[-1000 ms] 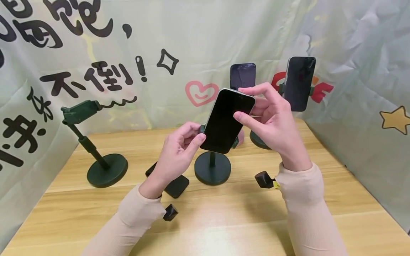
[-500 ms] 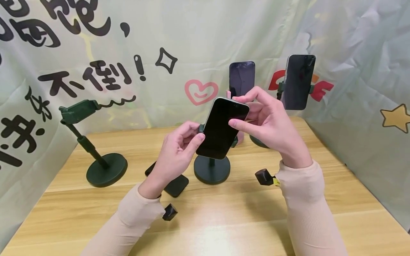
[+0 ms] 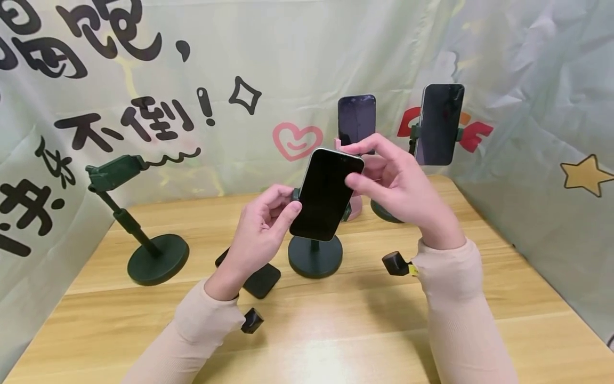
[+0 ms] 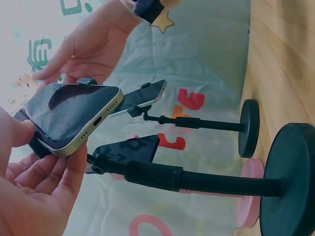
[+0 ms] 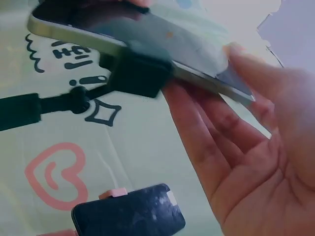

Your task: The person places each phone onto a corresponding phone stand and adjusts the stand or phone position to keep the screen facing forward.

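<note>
A black-screened smartphone (image 3: 323,200) with a pale metal edge leans to the right in the clamp (image 5: 140,69) of a dark green phone stand (image 3: 315,258). My left hand (image 3: 261,224) grips the clamp's left side, thumb at the phone's left edge; in the left wrist view its fingers curl beneath the clamp. With my right hand (image 3: 400,181) I hold the phone's upper right part, thumb over the screen and the other fingers behind it. The right wrist view shows the clamp against the phone's side, between the two hands.
A dark green stand (image 3: 158,258) with no phone in it stands at the left. Behind are a phone (image 3: 357,120) on a pink stand and another phone (image 3: 439,125) on a green stand. One more phone (image 3: 261,280) lies flat on the wooden table (image 3: 364,330) near my left wrist.
The phone has moved down and slightly left in the clamp. My right hand has come down with it, and its thumb has shifted on the screen. My left hand stays at the clamp.
</note>
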